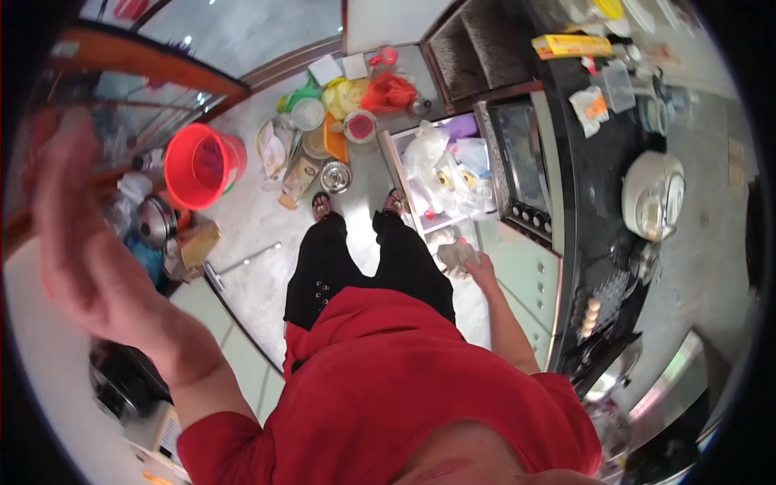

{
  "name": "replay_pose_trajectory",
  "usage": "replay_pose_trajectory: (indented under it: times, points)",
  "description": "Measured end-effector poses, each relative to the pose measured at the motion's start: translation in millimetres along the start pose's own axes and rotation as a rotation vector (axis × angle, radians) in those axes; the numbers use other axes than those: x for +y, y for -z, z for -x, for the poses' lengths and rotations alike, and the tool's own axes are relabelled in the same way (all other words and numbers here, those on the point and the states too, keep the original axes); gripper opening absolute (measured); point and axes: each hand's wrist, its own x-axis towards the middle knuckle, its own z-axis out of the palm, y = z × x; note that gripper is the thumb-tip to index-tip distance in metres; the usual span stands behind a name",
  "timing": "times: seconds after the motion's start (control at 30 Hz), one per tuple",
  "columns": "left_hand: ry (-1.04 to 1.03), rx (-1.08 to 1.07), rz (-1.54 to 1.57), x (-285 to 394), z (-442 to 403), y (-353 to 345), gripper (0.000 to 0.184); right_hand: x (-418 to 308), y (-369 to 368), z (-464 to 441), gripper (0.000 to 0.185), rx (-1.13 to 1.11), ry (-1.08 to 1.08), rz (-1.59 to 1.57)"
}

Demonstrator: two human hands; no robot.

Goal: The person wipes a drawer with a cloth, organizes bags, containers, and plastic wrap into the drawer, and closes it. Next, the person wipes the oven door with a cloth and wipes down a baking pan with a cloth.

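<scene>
Left hand (89,250) apparently in front of glass-panelled door (153,58)

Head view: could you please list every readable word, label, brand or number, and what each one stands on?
No text is readable.
Yellow box: print too small and blurred.
White-and-orange packet: markings too blurred.
White label at lower left: lines too small.

Bucket (190,171) right of left hand (89,250): bright red. Bundle (457,256) in right hand (483,271): greyish. Counter (592,174) beyond right hand: black. Between hands: shirt (404,356) red, trousers (411,271) black.
</scene>
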Motion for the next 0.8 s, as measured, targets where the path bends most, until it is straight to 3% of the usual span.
replay_pose_trajectory:
  times: [0.03, 0.07, 0.1, 0.13, 0.2, 0.23, 0.27, 0.3, 0.33, 0.4, 0.5, 0.63, 0.77, 0.8]
  points:
    - [0.296, -0.091, -0.195, 20.3, 14.7, 6.2, 0.038, 5.3, 2.2, 6.9, 0.053, 0.02, -0.014, -0.017]
    - [0.228, -0.309, -0.009, 2.7, 29.1, 25.8, 0.032, 13.7, 2.3, 12.6, 0.054, 0.03, -0.026, 0.063]
    - [0.397, -0.283, 0.318, 10.3, 49.2, 23.0, 0.027, 26.5, -0.8, 18.3, 0.055, 0.033, -0.033, 0.148]
    - [0.396, -0.373, 0.57, 22.3, 51.7, 20.0, 0.017, 34.1, -6.6, 25.8, 0.056, 0.032, -0.039, 0.237]
    - [0.239, -0.66, 0.817, 46.3, 40.3, 21.0, 0.02, 31.1, -13.0, 44.0, 0.058, 0.013, -0.107, 0.248]
    - [0.201, -0.646, 0.914, 63.6, 39.4, 16.3, 0.02, 28.3, -13.1, 52.9, 0.059, 0.005, -0.141, 0.257]
    - [0.008, -0.846, 0.965, 68.3, 21.3, 22.0, 0.013, 36.4, -18.1, 54.3, 0.058, -0.035, -0.168, 0.259]
    - [-0.139, -0.912, 1.024, 76.8, 8.4, 24.4, 0.009, 31.6, -20.9, 58.5, 0.056, 0.001, -0.138, 0.204]
    - [-0.197, -0.871, 1.106, 85.7, 7.7, 27.4, 0.009, 26.3, -24.7, 63.8, 0.055, 0.034, -0.11, 0.15]
    - [-0.312, -0.874, 1.274, 88.4, 12.4, 30.5, 0.028, 14.9, -33.3, 74.8, 0.045, 0.084, -0.042, 0.064]
    - [-0.407, -0.55, 1.361, 110.3, 27.0, 18.7, 0.036, -9.3, -37.6, 83.8, 0.038, 0.024, -0.083, 0.05]
    - [-0.33, -0.674, 1.605, 131.6, 11.9, 20.2, 0.035, -23.1, -46.2, 111.0, 0.033, 0.106, -0.012, -0.006]
    - [-0.375, -0.903, 1.551, 123.5, -5.2, 34.5, 0.022, 0.1, -59.2, 131.5, 0.034, 0.078, -0.077, -0.093]
    - [-0.346, -0.851, 1.641, 126.3, -4.5, 31.7, 0.027, 8.0, -61.6, 138.9, 0.035, 0.064, -0.105, -0.081]
